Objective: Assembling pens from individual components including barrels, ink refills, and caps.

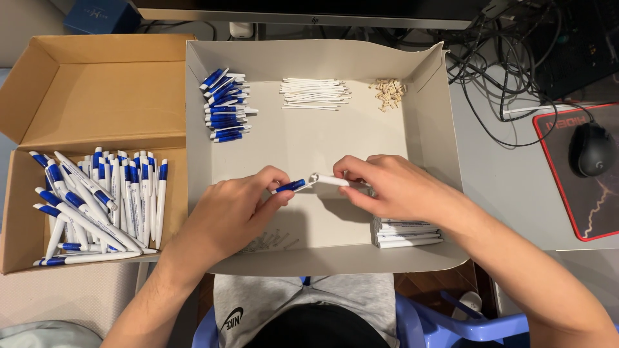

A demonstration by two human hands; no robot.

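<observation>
While left hand (242, 209) fingers pinch blue pen tip (289, 187), right hand (387, 187) fingers grip white barrel (330, 181) over grey tray (309, 138); brown box (90, 96) left.

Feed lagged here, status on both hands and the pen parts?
Left hand pinching blue pen part. Right hand holding white barrel, ends nearly meeting. Nothing between them over the grey tray.

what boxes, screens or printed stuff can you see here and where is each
Brown cardboard box: left, flaps open, holding blue and white pens.
Grey shallow cardboard tray: centre, rectangular, under both hands.
Small blue box: top left, printed lid.
Monitor: top edge, only its dark lower bezel shows.
Mouse pad: right, black with red border and printed graphics, a black mouse on it.
</observation>
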